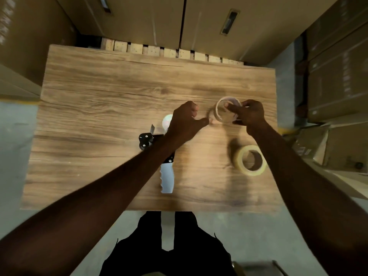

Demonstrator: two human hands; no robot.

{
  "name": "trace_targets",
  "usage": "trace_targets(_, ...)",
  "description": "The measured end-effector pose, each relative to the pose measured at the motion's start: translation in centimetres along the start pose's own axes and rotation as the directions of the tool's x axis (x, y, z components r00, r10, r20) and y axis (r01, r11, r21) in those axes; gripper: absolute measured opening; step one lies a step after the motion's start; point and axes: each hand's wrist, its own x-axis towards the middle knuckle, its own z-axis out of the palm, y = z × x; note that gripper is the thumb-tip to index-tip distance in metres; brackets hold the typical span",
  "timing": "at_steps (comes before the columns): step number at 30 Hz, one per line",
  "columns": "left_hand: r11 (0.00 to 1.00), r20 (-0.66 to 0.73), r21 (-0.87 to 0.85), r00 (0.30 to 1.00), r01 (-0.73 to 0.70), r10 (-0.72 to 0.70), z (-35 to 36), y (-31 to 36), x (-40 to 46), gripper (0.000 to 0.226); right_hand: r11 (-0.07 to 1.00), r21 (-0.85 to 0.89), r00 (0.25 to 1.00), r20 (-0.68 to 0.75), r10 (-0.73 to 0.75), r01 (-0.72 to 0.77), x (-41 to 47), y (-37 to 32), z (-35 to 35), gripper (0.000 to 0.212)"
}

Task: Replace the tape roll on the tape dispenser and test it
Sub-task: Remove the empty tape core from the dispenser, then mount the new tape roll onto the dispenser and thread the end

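Head view. Wooden table (pixel 99 92), boxes stacked around it. The right hand (pixel 249 114) is closed on the empty core (pixel 225 110), a thin pale ring held up off the table surface at far right: thumb inside the hoop, other fingers on the outer wall. The left hand (pixel 185 122) is loosely curled, its thumb reaching toward the near rim of the ring; motion blur there, so contact cannot be confirmed, and it holds nothing I can make out.

The tape dispenser (pixel 157 154) lies flat mid-table, partly under the left forearm, white handle toward the person, its round hub bare. The new tape roll (pixel 251 160) lies flat on the table, near the right forearm, well apart from either hand.

Judgement: the core is light and easily crushed; pinch gently. The new roll should be heavier and stiff, its side slick; best taken through the centre hole and across the outer face, keeping clear of the dispenser's blade end.
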Motion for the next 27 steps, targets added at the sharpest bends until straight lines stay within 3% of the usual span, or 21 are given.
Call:
trace_targets(4, 0.996, 0.056, 0.088, 0.998, -0.023, 0.018, 3.3, -1.5, -1.8, 0.038, 0.988, -0.151, 0.995, -0.095, 0.016, -0.03, 4.2, 1.4, -1.1, 0.044)
trace_targets(10, 0.985, 0.19, 0.169, 0.982, -0.029, -0.004, 6.9, -4.2, -4.7, 0.037, 0.954, -0.296, 0.998, -0.056, 0.037, -0.052, 6.2, 3.7, -0.8, 0.055)
trace_targets(13, 0.985, 0.228, 0.173, 0.973, -0.001, -0.039, 8.2, -5.4, -6.1, 0.038, 0.964, -0.263, 0.998, -0.064, 0.015, -0.031, 6.4, 4.2, -0.8, 0.057)
trace_targets(17, 0.978, 0.294, 0.208, 0.953, 0.017, -0.079, 9.9, -6.1, -7.5, 0.042, 0.998, -0.036, 0.997, -0.044, 0.056, -0.058, 4.2, 4.2, -2.6, 0.044)
trace_targets(19, 0.973, 0.331, 0.23, 0.939, 0.016, -0.093, 11.0, -6.1, -7.9, 0.043, 1.0, -0.024, 0.994, -0.114, -0.003, 0.001, 2.3, 5.3, -4.3, 0.05)
trace_targets(22, 0.965, 0.356, 0.26, 0.927, 0.019, -0.115, 12.6, -6.0, -8.4, 0.047, 0.975, -0.165, 0.969, -0.17, -0.179, 0.151, -2.5, 8.6, -7.8, 0.056)
trace_targets(24, 0.962, 0.349, 0.271, 0.931, 0.012, -0.11, 13.6, -5.7, -8.8, 0.049, 0.961, -0.179, 0.971, -0.069, -0.228, 0.213, -5.4, 11.9, -9.7, 0.071)
trace_targets(27, 0.957, 0.31, 0.289, 0.947, -0.012, -0.082, 15.0, -5.6, -8.9, 0.047, 0.889, -0.305, 0.938, 0.167, -0.303, 0.342, -7.0, 16.4, -10.7, 0.129)
